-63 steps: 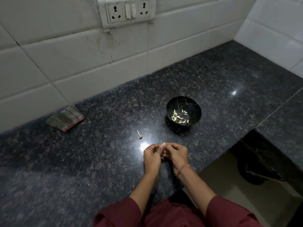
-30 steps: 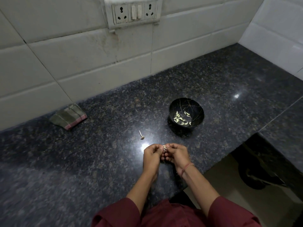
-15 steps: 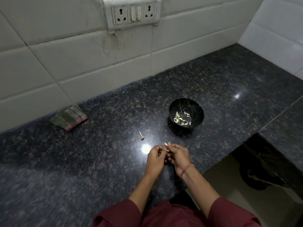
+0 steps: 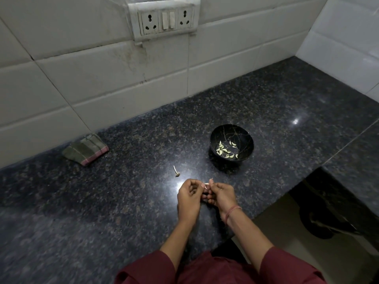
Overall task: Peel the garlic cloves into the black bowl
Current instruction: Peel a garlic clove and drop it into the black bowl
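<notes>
My left hand (image 4: 189,197) and my right hand (image 4: 222,196) meet over the dark granite counter (image 4: 123,201), fingers curled. Between their fingertips they pinch a small pale garlic clove (image 4: 207,183), mostly hidden by the fingers. The black bowl (image 4: 244,138) stands beyond my right hand, a short way off, with several peeled cloves (image 4: 225,151) lying in its bottom. A bare garlic stem with its root end (image 4: 176,172) lies on the counter just beyond my left hand.
A folded striped cloth (image 4: 86,149) lies at the foot of the tiled wall on the left. A socket panel (image 4: 164,19) is on the wall above. The counter's front edge drops away at the right, over a dark gap (image 4: 320,214).
Both hands have stayed together at the same spot, working the clove between the fingertips. The bowl and stem have not moved; the camera shifted slightly.
</notes>
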